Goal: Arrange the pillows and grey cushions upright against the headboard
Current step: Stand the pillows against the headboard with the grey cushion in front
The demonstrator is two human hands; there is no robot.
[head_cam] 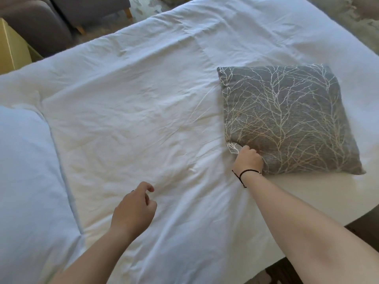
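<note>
1. Grey cushion (287, 119) lies flat on the white duvet (133, 119), on the person's right side of the bed, branch-pattern face up. Not upright yet.
2. Right hand (248, 158) is on the cushion's near-left corner, fingers curled and pinching the fabric there; the corner is bunched under the grip. A black cord bracelet (245, 173) sits on that wrist.
3. Left hand (134, 210) hovers over the bare duvet, fingers loosely curled, holding nothing. It is well apart from the cushion, off to the left of it.
4. Key relation: the cushion runs away from the right-hand fingers, up and to the right in the head view, so nearly all its bulk lies beyond the grip point. It is roughly square, so no long axis to speak of.
5. Right hand is clearly the nearer one and already has hold. My read: a pull or lift from that corner will make the far side drag or hang (soft fill, will flop).
6. A white pillow (26, 181) lies flat at the left edge of view, near the left forearm.
7. Headboard is not in view, so I can't tell which way the cushion has to travel.
</note>
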